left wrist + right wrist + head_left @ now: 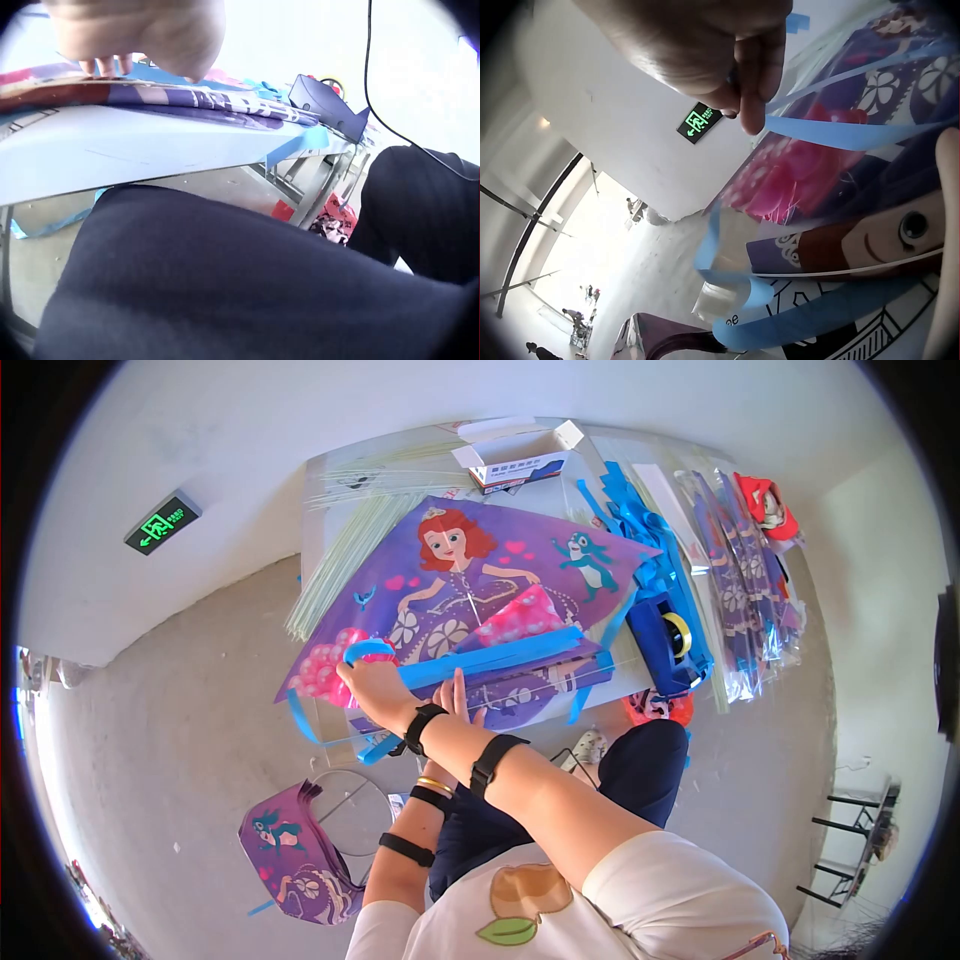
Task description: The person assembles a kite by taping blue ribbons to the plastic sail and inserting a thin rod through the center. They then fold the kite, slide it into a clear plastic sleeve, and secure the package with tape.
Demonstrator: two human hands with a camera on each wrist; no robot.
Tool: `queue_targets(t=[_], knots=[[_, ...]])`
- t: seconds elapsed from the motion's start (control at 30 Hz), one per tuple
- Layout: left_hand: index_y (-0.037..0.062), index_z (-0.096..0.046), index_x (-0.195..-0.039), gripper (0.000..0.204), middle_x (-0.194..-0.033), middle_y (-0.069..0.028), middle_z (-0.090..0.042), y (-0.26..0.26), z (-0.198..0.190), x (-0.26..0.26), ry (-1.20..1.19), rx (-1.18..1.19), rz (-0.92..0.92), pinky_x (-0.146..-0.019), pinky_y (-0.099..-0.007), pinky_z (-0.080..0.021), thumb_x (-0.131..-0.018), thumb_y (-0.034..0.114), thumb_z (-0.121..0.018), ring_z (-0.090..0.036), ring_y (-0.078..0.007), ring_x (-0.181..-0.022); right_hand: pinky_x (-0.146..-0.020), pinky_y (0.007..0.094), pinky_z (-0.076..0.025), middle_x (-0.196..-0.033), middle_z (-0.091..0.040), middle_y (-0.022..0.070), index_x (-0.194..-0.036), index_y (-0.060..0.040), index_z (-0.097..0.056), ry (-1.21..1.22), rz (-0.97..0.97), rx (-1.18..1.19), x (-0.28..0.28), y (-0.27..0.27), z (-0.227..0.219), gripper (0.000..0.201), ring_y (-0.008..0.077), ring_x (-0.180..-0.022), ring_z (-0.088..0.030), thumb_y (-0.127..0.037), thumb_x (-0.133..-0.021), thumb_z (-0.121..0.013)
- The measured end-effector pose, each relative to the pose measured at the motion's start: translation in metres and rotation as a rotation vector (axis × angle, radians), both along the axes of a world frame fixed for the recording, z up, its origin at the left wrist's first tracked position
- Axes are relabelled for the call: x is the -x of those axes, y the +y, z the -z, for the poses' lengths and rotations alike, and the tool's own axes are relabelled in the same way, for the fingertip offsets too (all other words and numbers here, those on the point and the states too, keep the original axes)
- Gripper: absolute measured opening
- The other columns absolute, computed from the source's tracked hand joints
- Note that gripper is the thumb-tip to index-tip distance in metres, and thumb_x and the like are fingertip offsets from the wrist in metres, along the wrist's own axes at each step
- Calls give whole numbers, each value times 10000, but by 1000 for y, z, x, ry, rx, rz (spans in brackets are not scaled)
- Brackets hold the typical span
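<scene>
the step in hand looks like laying blue ribbon point(500, 657) across the purple sheet point(455, 600) on the counter point(150, 154); next seems to call for drawing it straight. fingers of the right hand point(376, 688) pinch the ribbon (nearly closed); those of the left hand point(457, 702), fairly straight, rest near its lower edge, gripping nothing.

The kite point(450, 575) lies on the table point(150, 154), before the box point(525, 473) and left of the tape dispenser point(657, 645)
</scene>
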State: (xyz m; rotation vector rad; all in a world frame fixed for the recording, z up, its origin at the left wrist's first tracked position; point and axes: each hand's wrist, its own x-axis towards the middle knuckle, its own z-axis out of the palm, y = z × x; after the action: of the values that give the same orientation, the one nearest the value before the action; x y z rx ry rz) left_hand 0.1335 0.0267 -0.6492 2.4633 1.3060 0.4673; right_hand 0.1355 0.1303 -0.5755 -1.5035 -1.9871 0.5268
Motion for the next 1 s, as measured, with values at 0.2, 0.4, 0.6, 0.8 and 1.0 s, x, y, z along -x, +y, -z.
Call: queue_targets(t=[0.2, 0.4, 0.6, 0.8, 1.0], knots=[[34, -184, -1610, 886, -1417, -196, -479, 12, -30, -13, 2, -74, -61, -1014, -501, -387, -933, 392, -629, -495, -353, -1193, -528, 448, -514, -709, -639, 155, -990, -21, -581, 16, -28, -10, -8, -8, -13, 143, 360, -640, -679, -25, -849, -600], [16, -219, -1596, 875, -1373, -202, -505, 15, -30, -15, 123, 61, -106, -980, -486, -398, -924, 387, -637, -504, -346, -1150, -543, 445, -513, -724, -635, 144, -1003, -24, -584, -41, -46, 27, -13, -17, -24, 149, 339, -680, -687, -44, -856, -601], [29, -229, -1595, 867, -1377, -203, -503, 13, -10, -13, 39, 33, -142, -1052, -519, -376, -930, 416, -626, -482, -378, -1220, -556, 453, -500, -733, -628, 155, -994, -26, -579, -13, -70, 12, -23, -25, -23, 160, 345, -678, -674, -26, -835, -602], [67, -299, -1578, 811, -1402, -242, -466, 12, 31, -9, 86, -20, -219, -1063, -516, -358, -940, 453, -617, -438, -428, -1309, -553, 479, -481, -734, -645, 157, -982, -97, -596, 49, 11, -70, -56, -38, -41, 80, 357, -656, -649, -151, -933, -629], [-15, -483, -1410, 657, -1388, -212, -492, 11, 14, -2, 61, -31, -123, -1058, -507, -351, -922, 394, -646, -472, -392, -1245, -564, 390, -517, -794, -695, 113, -944, -97, -667, 279, 260, -214, -133, -58, -51, 64, 298, -663, -686, -131, -907, -708]])
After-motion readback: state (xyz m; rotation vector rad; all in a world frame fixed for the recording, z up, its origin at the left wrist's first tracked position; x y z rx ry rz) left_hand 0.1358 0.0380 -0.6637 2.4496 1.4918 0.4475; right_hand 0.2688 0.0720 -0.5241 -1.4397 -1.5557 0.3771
